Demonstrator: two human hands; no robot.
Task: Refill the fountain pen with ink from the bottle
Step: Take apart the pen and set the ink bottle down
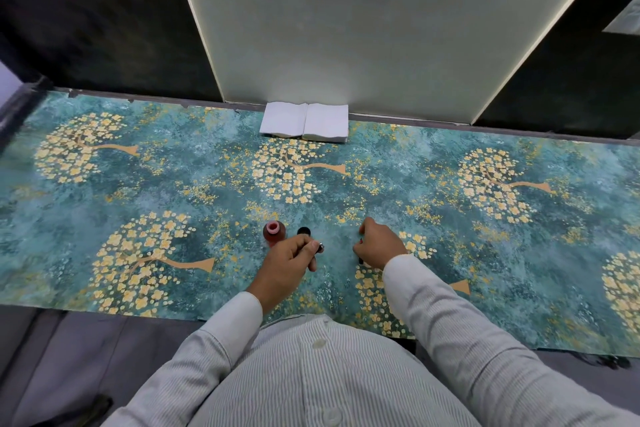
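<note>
Gripping a pen part with a metal tip (pixel 319 247), the left hand (pixel 287 262) sits lower centre beside the open ink bottle (pixel 274 233) and its cap (pixel 303 231), while the right hand (pixel 379 243) curls around another dark piece — dipping looks next, needing a steady aim.

The surface (pixel 450 236) wears a matt printed covering, teal with yellow blossom trees. At twelve o'clock lie white paper napkins (pixel 304 121), soft-looking. The ink bottle (pixel 273 233) looks translucent reddish and glossy; the sleeve (pixel 450 315) is finely striped cloth.

open bottle (pixel 274 233) beside left hand (pixel 289 262)
</note>
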